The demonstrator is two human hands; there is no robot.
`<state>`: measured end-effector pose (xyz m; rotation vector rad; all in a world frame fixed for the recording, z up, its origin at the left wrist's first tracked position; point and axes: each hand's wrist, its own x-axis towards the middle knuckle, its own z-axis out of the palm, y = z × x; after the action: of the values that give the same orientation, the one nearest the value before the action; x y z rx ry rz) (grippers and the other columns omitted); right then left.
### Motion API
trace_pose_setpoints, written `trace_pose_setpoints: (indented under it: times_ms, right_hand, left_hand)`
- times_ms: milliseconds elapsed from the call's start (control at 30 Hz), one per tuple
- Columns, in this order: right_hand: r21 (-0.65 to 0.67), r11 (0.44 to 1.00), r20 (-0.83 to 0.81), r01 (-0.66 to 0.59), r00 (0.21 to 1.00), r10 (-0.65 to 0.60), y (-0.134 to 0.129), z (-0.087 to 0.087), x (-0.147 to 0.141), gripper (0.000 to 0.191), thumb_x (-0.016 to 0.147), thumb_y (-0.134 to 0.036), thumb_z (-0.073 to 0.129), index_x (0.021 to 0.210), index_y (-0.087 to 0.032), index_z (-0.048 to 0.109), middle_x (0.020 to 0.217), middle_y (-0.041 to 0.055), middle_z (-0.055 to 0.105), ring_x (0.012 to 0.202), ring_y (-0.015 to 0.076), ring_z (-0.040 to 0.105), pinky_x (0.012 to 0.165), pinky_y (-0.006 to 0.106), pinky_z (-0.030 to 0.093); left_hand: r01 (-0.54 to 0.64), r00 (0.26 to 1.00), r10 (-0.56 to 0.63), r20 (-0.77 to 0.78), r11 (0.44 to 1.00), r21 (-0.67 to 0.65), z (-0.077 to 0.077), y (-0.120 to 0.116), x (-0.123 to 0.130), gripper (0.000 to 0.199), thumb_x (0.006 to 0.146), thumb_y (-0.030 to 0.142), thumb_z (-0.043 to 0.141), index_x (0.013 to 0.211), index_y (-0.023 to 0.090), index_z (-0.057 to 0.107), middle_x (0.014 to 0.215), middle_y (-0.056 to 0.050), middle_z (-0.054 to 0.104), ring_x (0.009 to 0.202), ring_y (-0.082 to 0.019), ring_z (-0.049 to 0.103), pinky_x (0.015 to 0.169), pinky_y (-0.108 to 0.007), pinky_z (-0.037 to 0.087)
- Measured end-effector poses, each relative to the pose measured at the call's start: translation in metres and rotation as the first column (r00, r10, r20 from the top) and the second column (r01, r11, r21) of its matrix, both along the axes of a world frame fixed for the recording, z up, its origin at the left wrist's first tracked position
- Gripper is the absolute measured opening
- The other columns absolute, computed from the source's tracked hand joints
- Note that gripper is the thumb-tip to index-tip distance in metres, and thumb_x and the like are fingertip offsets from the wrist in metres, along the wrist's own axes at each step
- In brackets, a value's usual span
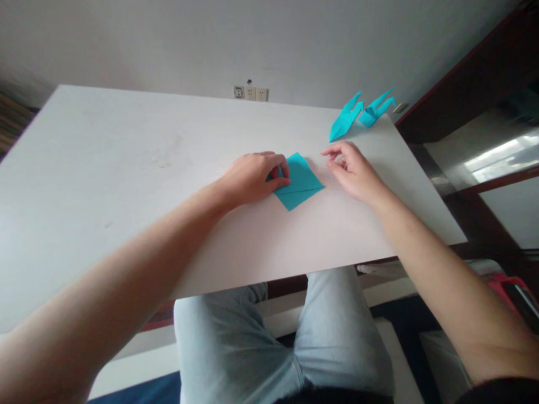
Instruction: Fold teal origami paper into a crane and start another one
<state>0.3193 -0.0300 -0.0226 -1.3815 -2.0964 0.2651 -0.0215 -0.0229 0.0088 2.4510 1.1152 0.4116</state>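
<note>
A small diamond of turquoise origami paper (300,178) lies on the white table, with a crease or folded edge running across it. My left hand (261,175) rests on the paper's left corner, thumb and curled fingers closed on it and hiding that corner. Just right of the paper, my right hand (346,165) hovers apart from it, fingers loosely bent, thumb and index finger separated, nothing between them. Beyond the right hand stand two folded turquoise paper cranes, one paper crane (346,119) nearer and another paper crane (376,111) behind to its right.
The white table (138,168) reaches back to a grey wall with several sockets (250,93). Its front edge passes above my legs in light jeans (236,342). Dark-framed furniture (475,140) stands at the right. A pink-edged object (511,289) lies low at the right.
</note>
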Motion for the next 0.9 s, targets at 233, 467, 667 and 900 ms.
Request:
trace_pose_setpoints:
  times_ms: [233,467,667,900]
  right_hand:
    - [-0.209,0.905,0.136,-0.371,0.905,0.403,0.038,0.038,-0.013,0.042,0.1,-0.026,0.078,0.134,-0.041,0.096,0.164,0.0033,0.09,0.156,0.0412,0.077,0.145,0.076,0.047]
    - [-0.085,0.79,0.045,-0.608,0.789,0.612,0.036,0.026,0.0,0.032,0.105,-0.035,0.083,0.132,-0.043,0.1,0.157,0.0042,0.093,0.138,0.0373,0.086,0.128,0.065,0.06]
    - [-0.059,0.754,-0.026,-0.655,0.756,0.655,0.034,0.022,-0.005,0.021,0.105,-0.032,0.089,0.119,-0.042,0.102,0.121,0.0049,0.087,0.114,0.0302,0.078,0.11,0.052,0.065]
    - [-0.209,0.706,-0.152,-0.676,0.736,0.66,0.025,0.027,-0.009,0.013,0.114,-0.051,0.094,0.118,-0.042,0.102,0.108,0.0039,0.084,0.101,0.028,0.073,0.098,0.047,0.061]
  left_hand:
    - [0.197,0.97,-0.199,0.141,0.98,0.03,-0.005,0.01,-0.013,0.02,0.107,0.038,0.083,0.121,0.029,0.096,0.123,-0.009,0.086,0.109,-0.029,0.077,0.116,-0.047,0.056]
    - [0.003,0.983,-0.011,0.183,0.999,0.048,0.004,0.007,-0.015,0.014,0.108,0.033,0.083,0.117,0.028,0.093,0.135,-0.01,0.084,0.12,-0.029,0.076,0.112,-0.043,0.06]
    - [-0.116,0.991,0.113,0.072,0.993,0.034,0.0,0.006,-0.013,0.015,0.112,0.038,0.08,0.116,0.027,0.09,0.107,-0.007,0.085,0.098,-0.028,0.078,0.095,-0.043,0.059]
    - [0.127,0.992,-0.128,0.021,0.991,0.047,0.002,0.002,-0.015,0.045,0.101,0.053,0.096,0.134,0.025,0.085,0.116,-0.007,0.086,0.107,-0.029,0.079,0.109,-0.046,0.057]
